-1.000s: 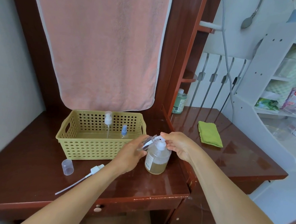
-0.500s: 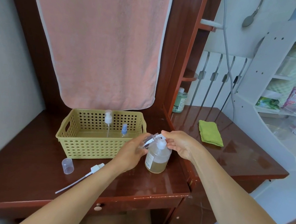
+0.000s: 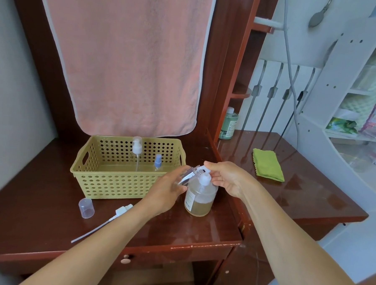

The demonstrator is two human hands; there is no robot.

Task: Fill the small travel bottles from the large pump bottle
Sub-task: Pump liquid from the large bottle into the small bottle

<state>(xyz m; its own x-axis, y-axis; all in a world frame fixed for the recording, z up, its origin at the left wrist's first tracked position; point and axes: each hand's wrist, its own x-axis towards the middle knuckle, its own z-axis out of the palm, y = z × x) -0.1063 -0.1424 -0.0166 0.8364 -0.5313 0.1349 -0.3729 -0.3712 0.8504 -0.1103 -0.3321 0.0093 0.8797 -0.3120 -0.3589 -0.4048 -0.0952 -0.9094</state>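
Note:
The large pump bottle (image 3: pixel 199 197), clear with yellowish liquid in its lower part, stands on the wooden desk (image 3: pixel 48 222). My left hand (image 3: pixel 169 189) grips a small clear travel bottle (image 3: pixel 188 175), tilted with its open neck right at the pump's white spout. My right hand (image 3: pixel 224 179) rests on top of the pump head, fingers curled over the spout. Two more small bottles, one with a white pump (image 3: pixel 137 152) and one with a blue sprayer (image 3: pixel 157 162), stand in the yellow perforated basket (image 3: pixel 115 182).
A clear cap (image 3: pixel 86 208) and a loose white pump with a long tube (image 3: pixel 104 220) lie on the desk left of my arm. A green cloth (image 3: pixel 267 164) lies on the right desk, a green bottle (image 3: pixel 228 122) at the back. A pink towel (image 3: pixel 126 58) hangs behind the basket.
Both hands and the bottles stay in about the same place; the camera view has shifted slightly.

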